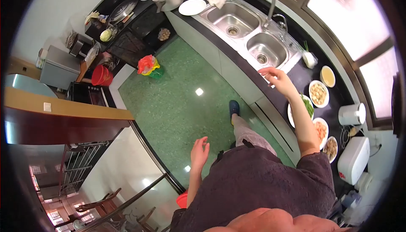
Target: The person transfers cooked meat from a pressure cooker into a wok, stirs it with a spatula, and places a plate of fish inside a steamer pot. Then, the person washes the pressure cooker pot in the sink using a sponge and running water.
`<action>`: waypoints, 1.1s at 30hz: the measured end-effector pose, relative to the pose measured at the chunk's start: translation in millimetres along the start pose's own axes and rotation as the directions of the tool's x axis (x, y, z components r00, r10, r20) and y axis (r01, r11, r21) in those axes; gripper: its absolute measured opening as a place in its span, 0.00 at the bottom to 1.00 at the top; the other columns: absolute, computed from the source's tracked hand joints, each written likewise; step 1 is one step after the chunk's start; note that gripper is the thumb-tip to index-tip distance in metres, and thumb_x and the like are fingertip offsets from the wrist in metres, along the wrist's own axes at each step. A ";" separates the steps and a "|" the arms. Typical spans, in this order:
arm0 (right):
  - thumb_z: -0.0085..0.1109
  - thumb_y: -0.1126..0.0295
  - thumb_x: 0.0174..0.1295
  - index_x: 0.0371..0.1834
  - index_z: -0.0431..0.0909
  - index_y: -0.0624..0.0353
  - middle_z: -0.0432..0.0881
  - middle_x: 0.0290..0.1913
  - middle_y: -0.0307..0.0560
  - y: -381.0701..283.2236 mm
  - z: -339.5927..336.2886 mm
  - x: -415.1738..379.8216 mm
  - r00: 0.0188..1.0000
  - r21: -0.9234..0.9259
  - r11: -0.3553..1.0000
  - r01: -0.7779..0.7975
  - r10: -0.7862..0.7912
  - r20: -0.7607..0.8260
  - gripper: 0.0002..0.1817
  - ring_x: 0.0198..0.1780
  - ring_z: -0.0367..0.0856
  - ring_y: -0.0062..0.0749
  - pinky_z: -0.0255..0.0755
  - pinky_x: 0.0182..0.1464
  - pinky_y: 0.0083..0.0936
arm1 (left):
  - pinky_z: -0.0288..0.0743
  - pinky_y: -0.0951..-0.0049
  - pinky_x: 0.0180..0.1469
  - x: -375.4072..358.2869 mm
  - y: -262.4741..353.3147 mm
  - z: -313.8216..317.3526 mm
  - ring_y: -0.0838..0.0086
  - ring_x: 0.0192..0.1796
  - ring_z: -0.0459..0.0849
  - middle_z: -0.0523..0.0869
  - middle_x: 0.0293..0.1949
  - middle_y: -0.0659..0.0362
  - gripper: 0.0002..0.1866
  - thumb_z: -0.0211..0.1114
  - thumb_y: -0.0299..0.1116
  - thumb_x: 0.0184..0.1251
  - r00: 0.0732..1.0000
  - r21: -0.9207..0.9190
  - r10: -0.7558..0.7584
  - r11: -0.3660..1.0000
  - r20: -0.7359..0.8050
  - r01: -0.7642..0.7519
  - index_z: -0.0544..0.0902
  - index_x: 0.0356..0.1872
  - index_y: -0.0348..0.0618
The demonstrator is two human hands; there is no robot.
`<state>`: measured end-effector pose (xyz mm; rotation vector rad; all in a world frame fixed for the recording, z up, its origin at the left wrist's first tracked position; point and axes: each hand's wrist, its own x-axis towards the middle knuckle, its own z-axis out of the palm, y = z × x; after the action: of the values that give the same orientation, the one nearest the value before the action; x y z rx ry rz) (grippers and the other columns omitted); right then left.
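At the edge of the dark worktop (302, 77), beside the double sink (249, 35), the right hand (277, 77) reaches out, fingers spread loosely and holding nothing, just short of the sink's near basin. The left hand (198, 151) hangs open over the green floor (182, 96). It looks like an approach step; any grasp next calls for closing in on the plates of food (319, 93) nearby.
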<state>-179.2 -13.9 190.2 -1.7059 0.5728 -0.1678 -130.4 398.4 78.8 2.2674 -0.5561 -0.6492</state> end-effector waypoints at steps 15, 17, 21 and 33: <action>0.61 0.74 0.48 0.42 0.82 0.51 0.79 0.43 0.51 126.8 -85.0 345.2 0.969 -0.844 0.527 -0.102 -0.138 -0.204 0.16 0.48 0.78 0.48 0.74 0.50 0.38 | 0.76 0.66 0.48 287.2 65.9 -76.5 0.65 0.48 0.83 0.81 0.48 0.53 0.16 0.58 0.31 0.66 0.998 0.057 -0.012 0.998 -0.061 0.015 0.77 0.53 0.43; 0.63 0.74 0.45 0.43 0.82 0.49 0.78 0.42 0.52 142.4 -74.2 379.5 0.971 -0.864 0.492 -0.111 -0.132 -0.201 0.17 0.45 0.80 0.49 0.76 0.47 0.38 | 0.76 0.67 0.49 316.9 66.3 -84.5 0.66 0.48 0.83 0.81 0.49 0.53 0.16 0.58 0.31 0.66 0.999 0.042 -0.024 0.999 -0.049 0.026 0.77 0.54 0.42; 0.60 0.72 0.50 0.41 0.83 0.47 0.75 0.45 0.52 193.3 -64.7 425.9 0.987 -0.914 0.375 -0.153 0.017 -0.158 0.13 0.47 0.79 0.48 0.76 0.46 0.39 | 0.76 0.68 0.48 387.9 67.0 -106.8 0.66 0.47 0.83 0.81 0.49 0.53 0.16 0.57 0.30 0.66 0.999 0.020 -0.036 0.999 0.014 0.035 0.77 0.54 0.42; 0.57 0.71 0.53 0.31 0.77 0.61 0.78 0.33 0.58 160.4 -39.1 492.9 0.847 -0.671 0.586 -0.454 0.050 -0.530 0.05 0.38 0.80 0.54 0.74 0.41 0.43 | 0.74 0.70 0.52 709.3 63.8 -237.7 0.68 0.51 0.81 0.81 0.49 0.54 0.17 0.58 0.27 0.65 0.970 -0.141 0.208 0.964 -0.127 -0.225 0.75 0.55 0.40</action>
<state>186.3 -292.5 -52.6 -2.4219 1.4227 -0.1108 551.7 85.0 69.5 2.0479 -0.6650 -0.4380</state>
